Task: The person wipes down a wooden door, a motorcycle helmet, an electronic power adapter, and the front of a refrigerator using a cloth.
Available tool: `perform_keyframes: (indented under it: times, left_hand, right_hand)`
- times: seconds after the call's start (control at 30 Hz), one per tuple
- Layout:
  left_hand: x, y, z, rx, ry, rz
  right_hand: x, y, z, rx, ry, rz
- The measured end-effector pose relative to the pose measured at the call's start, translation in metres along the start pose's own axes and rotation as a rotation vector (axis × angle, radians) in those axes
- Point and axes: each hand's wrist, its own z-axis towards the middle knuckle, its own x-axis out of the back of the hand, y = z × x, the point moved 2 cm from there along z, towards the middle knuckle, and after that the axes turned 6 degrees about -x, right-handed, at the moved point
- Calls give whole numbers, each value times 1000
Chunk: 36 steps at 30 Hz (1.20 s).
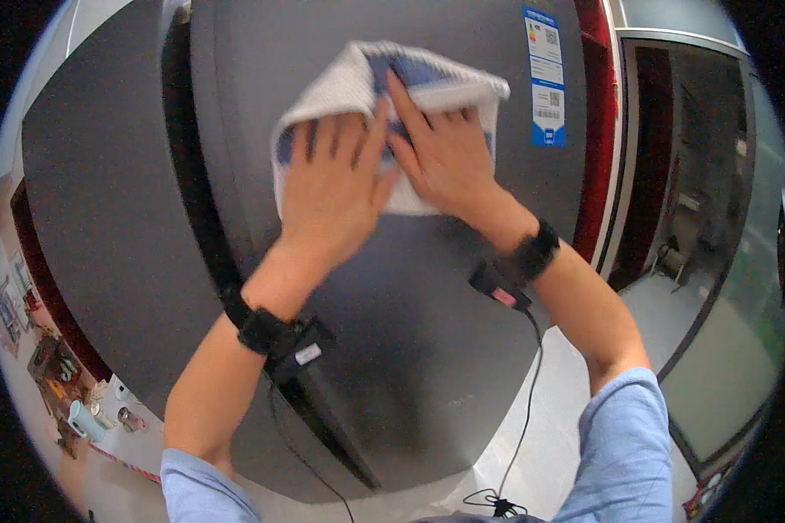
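A white and blue cloth (pixel 340 85) lies spread against the dark grey door of a refrigerator (pixel 392 281), its upper edge folded over. My left hand (pixel 330 183) presses flat on the cloth's left part, fingers spread and their tips partly under the fold. On the right part rests my right hand (pixel 448 153), its index finger stretched up over the blue area and the other fingertips partly hidden by the fold. The hands are close together at the cloth's middle. Both are slightly blurred. Each wrist wears a black strap with a small cabled device.
A blue and white label (pixel 546 78) is stuck right of the cloth. A dark vertical gap (pixel 199 176) runs between the door panels. A glass sliding door (pixel 680 163) stands at right. At lower left, a light blue jug (pixel 86 421) stands on a white surface.
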Motion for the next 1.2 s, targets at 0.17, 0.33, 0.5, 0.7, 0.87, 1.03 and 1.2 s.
perform_keyframes:
  times: [0.17,0.33,0.5,0.7,0.87,1.03,1.2]
  left_hand:
    - [-19,20,55,-125,143,-24]
    - [-30,29,130,-87,226,157]
    - [-66,99,82,-164,65,-82]
    - [-74,158,-13,-419,-134,-348]
    - [-66,103,66,-248,22,-283]
    - [-54,88,44,-111,-42,-216]
    - [-41,101,-112,-114,-321,-194]
  right_hand:
    - [7,74,6,68,79,-70]
    - [19,120,55,-98,33,14]
    - [8,130,-63,-279,42,-35]
    - [27,101,-211,-282,-237,-78]
    - [15,123,-97,-320,-36,-64]
    - [2,82,-88,-344,-76,-10]
    - [6,-9,-172,-219,-252,100]
